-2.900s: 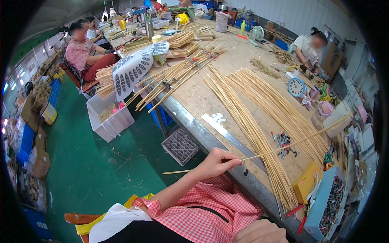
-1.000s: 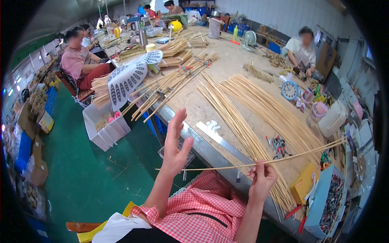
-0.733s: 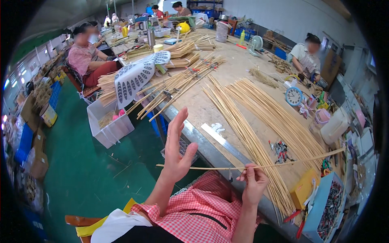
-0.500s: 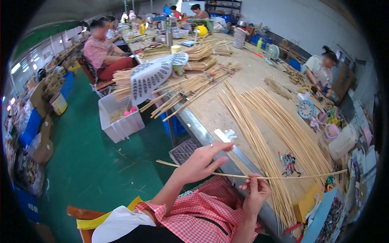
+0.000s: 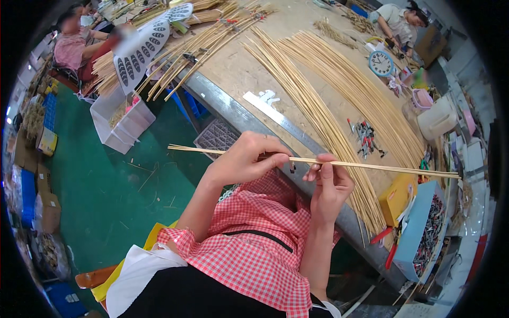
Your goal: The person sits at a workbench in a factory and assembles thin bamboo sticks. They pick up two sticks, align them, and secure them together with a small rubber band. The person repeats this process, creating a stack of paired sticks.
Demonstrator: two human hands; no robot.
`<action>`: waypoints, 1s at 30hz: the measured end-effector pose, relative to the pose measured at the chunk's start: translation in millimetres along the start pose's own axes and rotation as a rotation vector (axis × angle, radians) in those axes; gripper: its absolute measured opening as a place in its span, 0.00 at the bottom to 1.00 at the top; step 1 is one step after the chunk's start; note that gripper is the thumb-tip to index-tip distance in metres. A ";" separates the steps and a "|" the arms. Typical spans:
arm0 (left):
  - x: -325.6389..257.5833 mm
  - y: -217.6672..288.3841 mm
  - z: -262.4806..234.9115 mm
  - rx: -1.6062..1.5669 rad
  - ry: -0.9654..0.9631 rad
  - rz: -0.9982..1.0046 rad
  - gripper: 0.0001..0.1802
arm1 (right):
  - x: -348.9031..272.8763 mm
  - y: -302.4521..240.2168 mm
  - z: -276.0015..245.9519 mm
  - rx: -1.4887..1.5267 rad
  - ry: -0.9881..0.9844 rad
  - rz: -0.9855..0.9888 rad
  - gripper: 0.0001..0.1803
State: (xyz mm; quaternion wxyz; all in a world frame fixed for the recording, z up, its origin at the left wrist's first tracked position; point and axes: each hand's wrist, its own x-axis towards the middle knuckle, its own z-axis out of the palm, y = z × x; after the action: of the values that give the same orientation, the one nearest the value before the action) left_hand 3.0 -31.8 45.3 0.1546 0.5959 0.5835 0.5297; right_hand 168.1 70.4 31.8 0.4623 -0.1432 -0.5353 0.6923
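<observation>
A few thin bamboo strips [image 5: 392, 168], held together as a slim bundle, run crosswise in front of my apron. My left hand [image 5: 246, 159] pinches them between thumb and fingers left of their middle. My right hand [image 5: 331, 185] pinches the same strips a little farther right. Between the hands, a small dark piece like a clip [image 5: 292, 166] hangs at the strips by my left fingertips; its exact kind is hard to make out. Beyond the right hand lies a long row of loose bamboo strips [image 5: 318, 106] on the worktable [image 5: 238, 71].
A steel ruler [image 5: 281, 122] lies along the table edge. Several small clips [image 5: 366, 139] are piled right of the strips. A blue box of clips [image 5: 411, 249], a yellow box [image 5: 397, 199] and red-handled pliers [image 5: 391, 254] sit at the right. Co-workers sit across the table and at left.
My left hand has gone from outstretched fingers above the strips to a closed pinch on them. A small dark piece now shows beside it. The whole view has tilted downward.
</observation>
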 end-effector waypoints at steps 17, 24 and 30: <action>1.9 -2.8 7.0 0.098 0.147 0.076 0.06 | -2.5 13.8 12.8 -0.675 -0.186 -0.147 0.09; 3.0 -1.6 7.3 0.076 0.135 0.055 0.06 | -3.3 8.3 5.8 -0.675 -0.070 -0.110 0.09; -0.8 -0.9 0.8 0.105 0.137 0.073 0.04 | -0.9 4.0 4.7 -0.705 -0.138 -0.056 0.10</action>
State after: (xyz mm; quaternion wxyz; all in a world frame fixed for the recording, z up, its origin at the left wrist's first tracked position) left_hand 3.4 -31.9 43.9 0.0634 0.5864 0.5975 0.5433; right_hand 163.4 66.8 29.9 0.3662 -0.2321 -0.7748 0.4601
